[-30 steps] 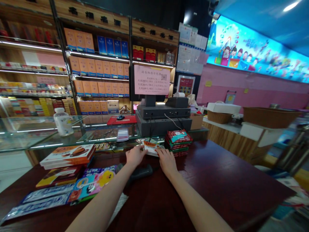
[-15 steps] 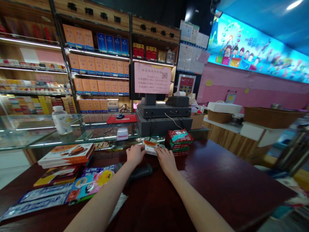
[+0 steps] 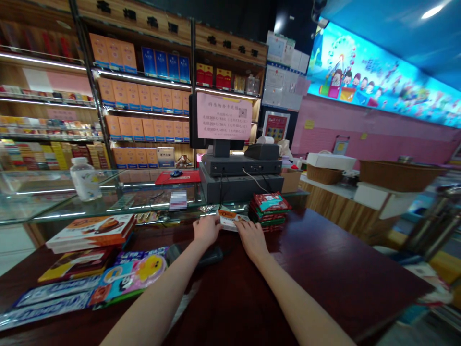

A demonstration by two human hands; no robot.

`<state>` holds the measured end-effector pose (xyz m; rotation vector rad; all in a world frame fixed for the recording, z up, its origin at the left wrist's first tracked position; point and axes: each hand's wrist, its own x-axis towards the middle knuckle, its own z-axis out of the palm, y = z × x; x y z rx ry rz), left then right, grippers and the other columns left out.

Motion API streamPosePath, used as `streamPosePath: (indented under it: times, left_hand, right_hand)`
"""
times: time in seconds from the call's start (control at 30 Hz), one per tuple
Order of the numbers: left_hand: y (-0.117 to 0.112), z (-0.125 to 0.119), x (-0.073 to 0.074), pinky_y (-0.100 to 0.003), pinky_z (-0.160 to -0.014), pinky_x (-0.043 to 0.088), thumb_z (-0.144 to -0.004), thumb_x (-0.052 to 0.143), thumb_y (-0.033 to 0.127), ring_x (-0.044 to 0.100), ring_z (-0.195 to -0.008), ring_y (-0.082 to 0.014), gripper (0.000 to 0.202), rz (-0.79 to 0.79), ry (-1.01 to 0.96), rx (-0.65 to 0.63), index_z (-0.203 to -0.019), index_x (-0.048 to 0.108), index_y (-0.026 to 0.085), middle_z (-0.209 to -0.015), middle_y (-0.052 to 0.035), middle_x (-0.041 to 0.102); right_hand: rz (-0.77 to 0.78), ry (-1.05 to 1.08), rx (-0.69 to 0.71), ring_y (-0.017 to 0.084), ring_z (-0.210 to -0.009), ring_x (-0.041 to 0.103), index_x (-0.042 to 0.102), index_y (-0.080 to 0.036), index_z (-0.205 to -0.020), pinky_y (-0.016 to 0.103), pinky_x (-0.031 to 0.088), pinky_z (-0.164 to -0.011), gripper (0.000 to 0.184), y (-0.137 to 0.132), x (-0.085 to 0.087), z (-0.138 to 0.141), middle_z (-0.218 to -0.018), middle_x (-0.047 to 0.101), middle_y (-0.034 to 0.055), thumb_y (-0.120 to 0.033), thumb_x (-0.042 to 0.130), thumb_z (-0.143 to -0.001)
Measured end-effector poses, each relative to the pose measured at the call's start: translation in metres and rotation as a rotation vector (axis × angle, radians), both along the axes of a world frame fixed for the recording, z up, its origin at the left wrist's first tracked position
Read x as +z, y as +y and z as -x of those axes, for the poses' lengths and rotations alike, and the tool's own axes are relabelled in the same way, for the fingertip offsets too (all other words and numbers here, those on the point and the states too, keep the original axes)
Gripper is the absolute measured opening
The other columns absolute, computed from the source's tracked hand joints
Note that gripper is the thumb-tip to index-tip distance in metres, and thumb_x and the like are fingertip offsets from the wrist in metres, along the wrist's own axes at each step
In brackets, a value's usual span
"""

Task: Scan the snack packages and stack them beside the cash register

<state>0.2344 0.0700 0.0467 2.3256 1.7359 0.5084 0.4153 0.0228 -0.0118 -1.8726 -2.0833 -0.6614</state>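
Both my hands reach to the far edge of a dark red wooden counter [image 3: 324, 269]. My left hand [image 3: 206, 229] and my right hand [image 3: 253, 238] both rest their fingers on a small white and orange packet [image 3: 230, 220] that lies flat on the counter. The fingers lie mostly flat on its near edge; a firm grip does not show. A stack of red and green packets [image 3: 270, 207] sits just right of it. A dark handheld device [image 3: 207, 255] lies under my left forearm.
Flat snack boxes [image 3: 91, 229] and bright packets [image 3: 129, 274] lie at the counter's left. Behind stand a glass display case [image 3: 54, 202] with a plastic bottle [image 3: 82, 179], a cash register [image 3: 239, 175] with a pink notice, and shelves of boxed goods. Wicker baskets [image 3: 399, 174] stand at right.
The view has shifted slightly; my hands stay on the white and orange packet with hardly any movement.
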Motion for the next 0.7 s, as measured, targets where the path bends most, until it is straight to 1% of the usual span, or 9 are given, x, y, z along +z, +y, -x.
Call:
streamPosePath:
  times: [0.17,0.37,0.53,0.7]
  left_hand:
    - [0.000,-0.016,-0.001,-0.043,-0.099,0.040,-0.090,0.058,0.040,0.060,-0.119,-0.0262,0.028,0.005,0.006,-0.008,-0.115,0.071,0.035,-0.119,-0.0030,0.073]
    - [-0.003,-0.034,0.000,-0.042,-0.099,0.040,-0.090,0.058,0.038,0.061,-0.118,-0.0262,0.027,0.011,0.011,-0.013,-0.113,0.071,0.034,-0.117,-0.0042,0.074]
    - [-0.003,-0.046,-0.002,-0.041,-0.097,0.041,-0.090,0.058,0.038,0.061,-0.118,-0.0259,0.027,0.018,0.007,-0.020,-0.114,0.071,0.033,-0.117,-0.0043,0.073]
    - [-0.003,-0.056,-0.005,-0.042,-0.097,0.041,-0.090,0.057,0.038,0.061,-0.117,-0.0268,0.030,0.033,0.012,-0.026,-0.117,0.070,0.033,-0.118,-0.0051,0.074]
  right_hand:
    - [0.012,-0.017,-0.022,0.026,-0.107,0.058,0.057,-0.024,-0.135,0.039,0.034,-0.084,0.038,-0.001,0.001,-0.013,-0.131,0.067,0.0114,-0.014,0.044,-0.101]
    - [-0.007,-0.028,-0.032,0.027,-0.107,0.058,0.057,-0.023,-0.134,0.040,0.034,-0.085,0.037,0.001,-0.004,-0.033,-0.130,0.067,0.0120,-0.014,0.045,-0.100]
    - [-0.018,-0.033,-0.026,0.026,-0.108,0.058,0.057,-0.023,-0.133,0.039,0.034,-0.085,0.037,0.001,-0.006,-0.046,-0.131,0.067,0.0125,-0.014,0.045,-0.100]
    - [-0.015,-0.039,-0.020,0.026,-0.107,0.058,0.059,-0.023,-0.131,0.039,0.034,-0.085,0.035,-0.002,-0.005,-0.055,-0.129,0.067,0.0124,-0.014,0.044,-0.100]
